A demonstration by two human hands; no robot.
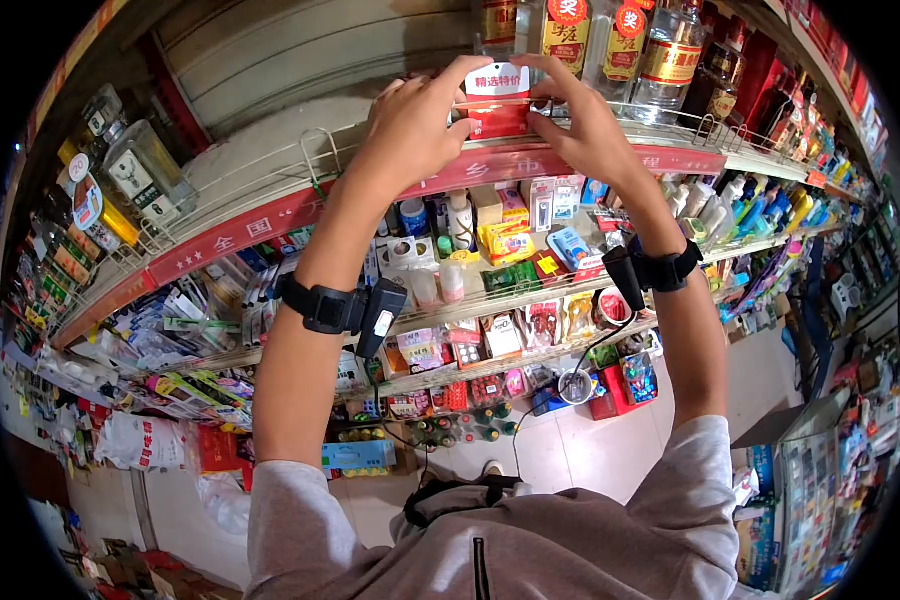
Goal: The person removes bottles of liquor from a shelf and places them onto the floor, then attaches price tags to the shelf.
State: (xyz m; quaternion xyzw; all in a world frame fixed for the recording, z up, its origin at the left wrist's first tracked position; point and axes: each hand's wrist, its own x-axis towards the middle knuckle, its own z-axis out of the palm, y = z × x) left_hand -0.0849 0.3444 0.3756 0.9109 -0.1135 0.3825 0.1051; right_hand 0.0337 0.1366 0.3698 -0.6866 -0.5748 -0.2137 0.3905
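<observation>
A price sign [497, 82], white above and red below with Chinese lettering, stands at the front rail of the top shelf. My left hand [417, 122] is closed on its left side, with the thumb low and the fingers at the upper edge. On the other side my right hand [582, 118] grips the sign's right edge in the same way. Whether the sign is fixed to the rail is hidden. Just behind my right hand stand clear liquor bottles [670, 62] with red and gold labels. Each wrist wears a black strap with a small device.
A red printed strip [260, 232] runs along the top shelf's front, below a wire guard rail [317, 150]. More bottles [142, 175] stand at the left. Lower shelves hold packets, including a yellow packet [507, 241]. A glass-fronted case [808, 500] stands at the lower right.
</observation>
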